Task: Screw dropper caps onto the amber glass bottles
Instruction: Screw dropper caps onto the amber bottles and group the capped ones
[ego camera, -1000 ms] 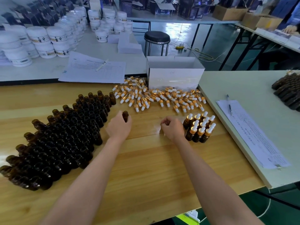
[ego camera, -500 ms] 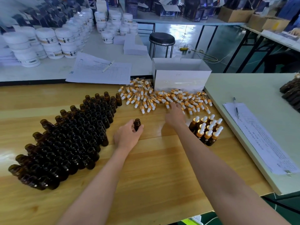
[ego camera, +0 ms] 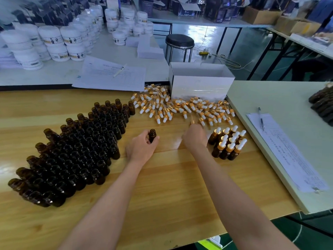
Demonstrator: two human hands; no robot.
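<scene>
A glossy, pale wooden bench fills the foreground. On its left stands a dense block of uncapped amber bottles, and a loose pile of gold-collared dropper caps lies at the back, in front of an open white box. The left hand curls its fingers round one open amber bottle, held upright near the bench's middle. The right hand is blurred, just beside a cluster of capped bottles. A gold collar shows at its fingertips, but I cannot tell whether the fingers grip it.

A pale green bench butts against the right edge, carrying a printed sheet and a pen. Behind is a white bench with stacked white jars and a form. A black round stool stands on the shiny floor, with cardboard boxes beyond.
</scene>
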